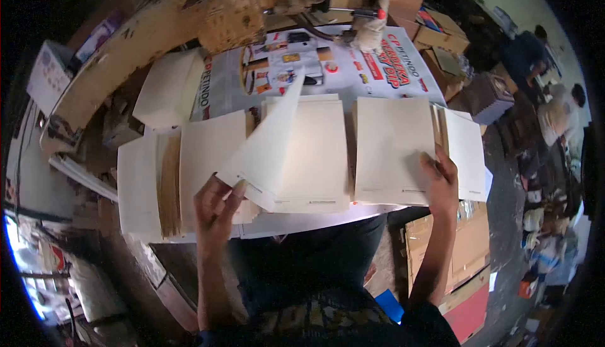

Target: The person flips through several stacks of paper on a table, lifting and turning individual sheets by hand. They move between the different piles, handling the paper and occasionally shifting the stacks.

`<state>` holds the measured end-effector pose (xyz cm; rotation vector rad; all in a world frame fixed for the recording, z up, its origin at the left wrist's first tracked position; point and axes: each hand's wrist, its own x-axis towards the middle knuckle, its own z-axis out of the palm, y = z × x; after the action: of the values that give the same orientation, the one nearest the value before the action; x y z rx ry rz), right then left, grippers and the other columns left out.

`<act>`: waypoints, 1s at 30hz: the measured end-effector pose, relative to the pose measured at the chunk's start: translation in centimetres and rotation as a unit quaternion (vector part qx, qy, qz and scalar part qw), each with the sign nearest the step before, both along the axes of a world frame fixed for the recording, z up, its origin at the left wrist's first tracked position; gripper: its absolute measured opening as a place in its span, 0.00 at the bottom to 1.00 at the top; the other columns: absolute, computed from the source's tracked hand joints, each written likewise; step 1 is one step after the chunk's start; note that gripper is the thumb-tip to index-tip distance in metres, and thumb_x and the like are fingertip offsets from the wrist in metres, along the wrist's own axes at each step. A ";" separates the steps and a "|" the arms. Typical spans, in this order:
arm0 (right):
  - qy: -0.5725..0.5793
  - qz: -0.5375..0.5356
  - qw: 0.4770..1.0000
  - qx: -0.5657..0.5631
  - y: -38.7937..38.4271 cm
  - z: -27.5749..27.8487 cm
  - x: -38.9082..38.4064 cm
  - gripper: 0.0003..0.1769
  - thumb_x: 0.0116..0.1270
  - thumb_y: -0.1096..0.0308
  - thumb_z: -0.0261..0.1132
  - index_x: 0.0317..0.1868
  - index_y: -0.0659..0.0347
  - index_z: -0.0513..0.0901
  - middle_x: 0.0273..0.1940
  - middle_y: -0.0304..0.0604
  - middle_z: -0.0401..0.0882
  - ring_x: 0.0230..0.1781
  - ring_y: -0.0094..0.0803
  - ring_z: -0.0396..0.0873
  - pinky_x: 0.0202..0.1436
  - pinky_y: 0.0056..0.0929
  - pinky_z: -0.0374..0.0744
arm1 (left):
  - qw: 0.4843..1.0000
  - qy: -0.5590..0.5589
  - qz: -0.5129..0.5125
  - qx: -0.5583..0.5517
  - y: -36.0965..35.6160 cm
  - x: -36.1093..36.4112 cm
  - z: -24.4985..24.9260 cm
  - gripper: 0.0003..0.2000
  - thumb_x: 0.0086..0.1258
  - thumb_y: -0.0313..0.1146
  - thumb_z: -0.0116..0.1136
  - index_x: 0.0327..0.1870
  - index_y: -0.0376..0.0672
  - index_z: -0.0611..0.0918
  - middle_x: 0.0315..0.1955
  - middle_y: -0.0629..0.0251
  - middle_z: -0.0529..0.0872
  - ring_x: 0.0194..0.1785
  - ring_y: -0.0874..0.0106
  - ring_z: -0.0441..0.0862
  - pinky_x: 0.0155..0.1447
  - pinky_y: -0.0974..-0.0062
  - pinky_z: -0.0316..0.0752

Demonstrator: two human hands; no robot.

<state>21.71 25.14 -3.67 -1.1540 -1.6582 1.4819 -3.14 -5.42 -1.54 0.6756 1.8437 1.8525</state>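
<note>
My left hand (217,201) pinches the lower corner of a white sheet (268,142), thumb on top. This sheet is lifted and curled over the middle stack of paper (315,158). My right hand (440,174) rests at the right edge of another paper stack (394,148), its fingers apart and thumb on the top sheet. More stacks stand beside them: a white one (211,158) left of the middle, one at the far left (138,186) and one at the far right (463,155). Small print runs along the lower edges of several sheets.
A printed banner (340,73) covers the table behind the stacks. Another paper pile (167,89) stands at the back left. Cardboard boxes (447,240) are at the lower right. Two people (526,54) are at the far right.
</note>
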 end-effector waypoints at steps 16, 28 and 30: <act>-0.021 0.189 0.977 0.096 -8.6 0.3 -9.6 0.28 0.60 0.73 0.69 0.60 0.70 0.71 0.45 0.48 0.82 0.45 0.31 0.80 0.53 0.28 0.77 | 0.903 0.254 -0.079 -0.337 -7.3 -4.6 1.7 0.25 0.59 0.40 0.70 0.56 0.38 0.80 0.56 0.50 0.80 0.59 0.60 0.79 0.63 0.64 0.74; 0.126 0.245 0.961 -0.023 -14.3 -1.9 -16.0 0.32 0.71 0.70 0.58 0.72 0.65 0.57 0.62 0.49 0.70 0.57 0.32 0.73 0.62 0.29 0.71 | 0.969 -0.044 0.160 0.183 -11.8 -8.0 -4.4 0.29 0.78 0.53 0.37 0.56 0.32 0.77 0.50 0.51 0.82 0.55 0.60 0.78 0.64 0.65 0.68; 0.228 0.335 0.914 -0.003 -17.6 -1.1 -18.2 0.39 0.72 0.69 0.56 0.77 0.60 0.44 0.52 0.48 0.75 0.50 0.30 0.74 0.56 0.29 0.75 | 0.963 0.100 0.174 -0.182 -12.3 -10.5 -7.2 0.29 0.77 0.53 0.39 0.57 0.33 0.77 0.50 0.51 0.82 0.54 0.57 0.78 0.62 0.65 0.70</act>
<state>3.47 7.50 -4.80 -0.1714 -1.7743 1.9717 -13.61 -17.74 -8.77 0.4392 2.4871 1.6139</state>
